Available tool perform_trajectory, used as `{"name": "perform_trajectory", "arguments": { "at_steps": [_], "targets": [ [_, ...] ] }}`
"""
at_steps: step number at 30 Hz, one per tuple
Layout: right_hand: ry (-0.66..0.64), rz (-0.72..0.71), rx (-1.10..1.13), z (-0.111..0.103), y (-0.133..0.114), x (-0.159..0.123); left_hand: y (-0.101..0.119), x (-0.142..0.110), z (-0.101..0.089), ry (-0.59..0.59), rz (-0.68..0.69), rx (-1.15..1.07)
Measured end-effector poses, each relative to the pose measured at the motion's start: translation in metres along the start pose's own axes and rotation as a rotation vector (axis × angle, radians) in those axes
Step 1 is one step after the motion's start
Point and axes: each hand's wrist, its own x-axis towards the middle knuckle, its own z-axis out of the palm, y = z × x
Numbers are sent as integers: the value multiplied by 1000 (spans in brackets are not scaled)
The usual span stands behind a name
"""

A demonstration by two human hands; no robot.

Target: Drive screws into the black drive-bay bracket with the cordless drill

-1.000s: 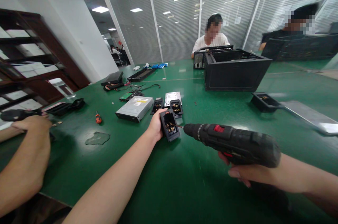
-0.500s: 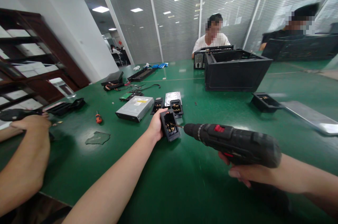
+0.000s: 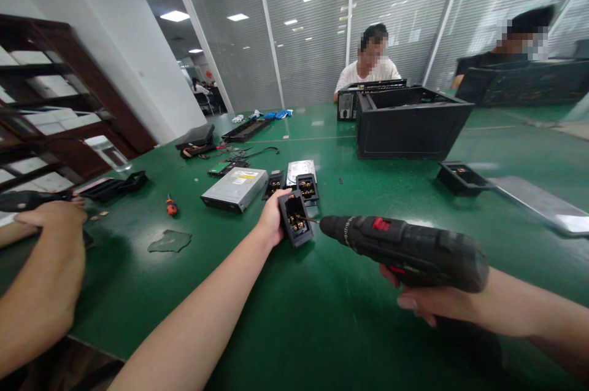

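The left hand [image 3: 272,219] clasps the black housing [image 3: 294,224], tilted apparently to present its cavity to the bit [image 3: 311,220]. Right of the housing, the right hand [image 3: 435,304] wraps the drill [image 3: 405,250], pointing inward. Behind the housing, 2 similar housings [image 3: 307,187] sit, perhaps leaving working room.

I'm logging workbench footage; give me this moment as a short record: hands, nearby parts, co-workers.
Left hand: holding a small black housing, brass-coloured pieces inside
Right hand: holding a black power drill
Drill bit: pointing into the housing's open side; contact unclear
Just beyond: two similar housings, a hard drive
Left side: silver optical drive, orange screwdriver, translucent fragment
Right side: another similar housing, flat silvery panel
Farther back: large black case
Co-workers: a hand at far left on a dark tool; two people across the green table
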Motion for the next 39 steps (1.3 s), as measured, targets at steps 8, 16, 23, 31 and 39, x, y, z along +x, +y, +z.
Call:
{"name": "perform_trajectory", "arguments": {
  "at_steps": [8,16,23,31,39],
  "targets": [
    [-1,8,14,0,-6,0,0,0,0,-13,4,10],
    [12,-11,34,0,2,2,0,-1,-1,-13,8,12],
    [0,14,-28,0,-8,0,0,-1,0,-27,14,6],
    [6,8,-22,1,-10,-2,-2,2,-2,-16,8,5],
    [4,1,1,0,0,2,0,-1,0,-1,-3,4]
  ]
}}
